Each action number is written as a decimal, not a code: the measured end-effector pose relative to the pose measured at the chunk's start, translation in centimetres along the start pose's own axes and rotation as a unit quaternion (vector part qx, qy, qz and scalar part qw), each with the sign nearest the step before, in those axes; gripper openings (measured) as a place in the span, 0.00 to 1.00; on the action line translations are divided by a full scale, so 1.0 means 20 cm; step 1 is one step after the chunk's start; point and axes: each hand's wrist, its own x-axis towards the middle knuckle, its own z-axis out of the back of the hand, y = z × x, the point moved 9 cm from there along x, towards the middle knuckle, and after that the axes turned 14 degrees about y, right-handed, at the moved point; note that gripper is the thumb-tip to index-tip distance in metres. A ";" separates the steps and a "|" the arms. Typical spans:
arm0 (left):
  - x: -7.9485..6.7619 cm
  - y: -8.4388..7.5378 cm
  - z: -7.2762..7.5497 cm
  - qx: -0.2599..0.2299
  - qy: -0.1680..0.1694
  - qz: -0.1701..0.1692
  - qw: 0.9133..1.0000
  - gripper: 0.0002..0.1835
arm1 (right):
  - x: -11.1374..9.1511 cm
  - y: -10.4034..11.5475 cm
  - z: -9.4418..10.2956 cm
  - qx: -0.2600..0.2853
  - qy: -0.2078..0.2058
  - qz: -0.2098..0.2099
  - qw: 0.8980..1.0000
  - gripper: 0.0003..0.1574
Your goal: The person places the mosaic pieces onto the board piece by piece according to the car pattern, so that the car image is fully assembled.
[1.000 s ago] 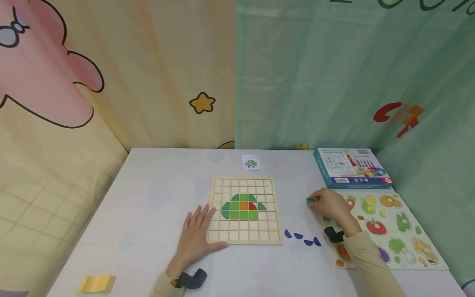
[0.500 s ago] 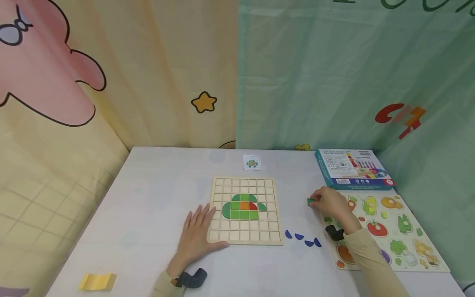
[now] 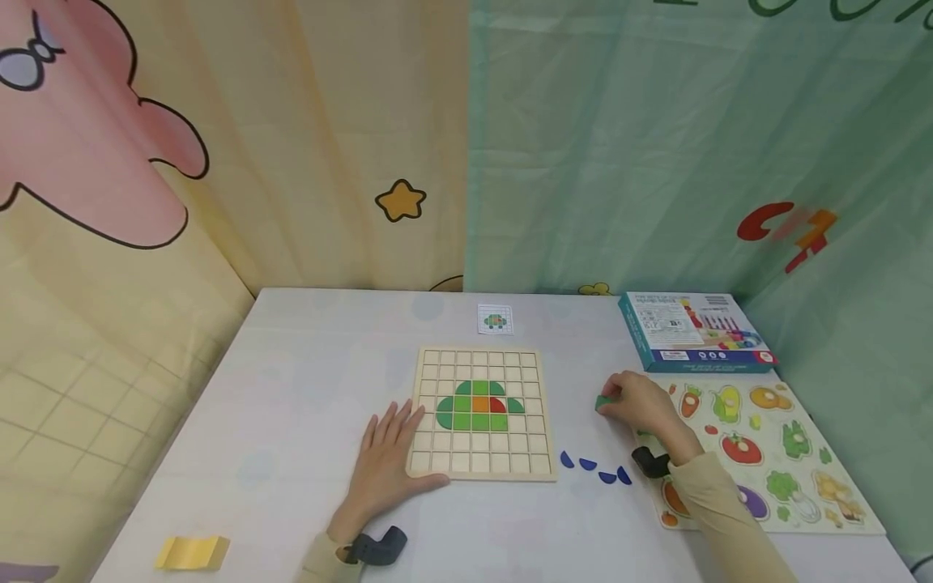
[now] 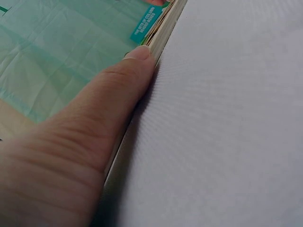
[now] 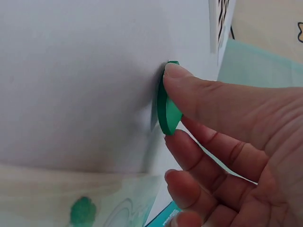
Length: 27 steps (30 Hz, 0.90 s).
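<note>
My left hand [image 3: 386, 461] lies with outstretched fingers along the left side of a wooden grid board [image 3: 481, 461]. Its thumb [image 4: 128, 71] touches the board's near edge. Green, orange and red pieces fill several squares at the board's middle, with rounded dark green ones at the outer sides. To the right of the board, my right hand [image 3: 645, 405] pinches a green curved-edge piece [image 5: 163, 111] between thumb and fingers, low over the white table. In the head view the hand partly covers this green piece [image 3: 602, 402].
Several blue half-round pieces [image 3: 587, 464] lie right of the board. A picture card [image 3: 496, 320] is behind it. At right are a boxed set [image 3: 692, 332] and a vegetable puzzle board [image 3: 743, 478] under the right forearm. A yellow block [image 3: 192, 554] sits at front left.
My right hand has shifted slightly left and toward me with the green piece. The left hand and the board stay in place.
</note>
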 end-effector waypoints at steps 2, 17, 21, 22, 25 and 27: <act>0.00 0.00 0.00 -0.001 0.002 0.000 1.000 0.60 | -0.01 0.01 -0.01 0.011 0.001 0.000 1.000 0.10; -0.01 -0.01 0.01 -0.005 0.000 -0.006 1.000 0.60 | -0.07 0.14 -0.05 0.044 -0.033 0.041 0.998 0.06; 0.00 -0.01 0.01 -0.003 -0.001 -0.006 1.000 0.60 | -0.07 0.23 -0.08 0.058 -0.040 0.078 0.994 0.05; 0.00 -0.01 0.02 -0.001 -0.001 -0.005 1.000 0.60 | -0.06 0.25 -0.09 0.062 -0.040 0.091 0.993 0.05; 0.00 0.00 0.02 -0.004 0.001 -0.005 1.000 0.60 | -0.05 0.33 -0.12 0.083 -0.033 0.118 0.989 0.07; 0.01 0.00 0.02 -0.004 0.004 -0.005 1.000 0.60 | -0.04 0.37 -0.14 0.095 -0.022 0.127 0.987 0.08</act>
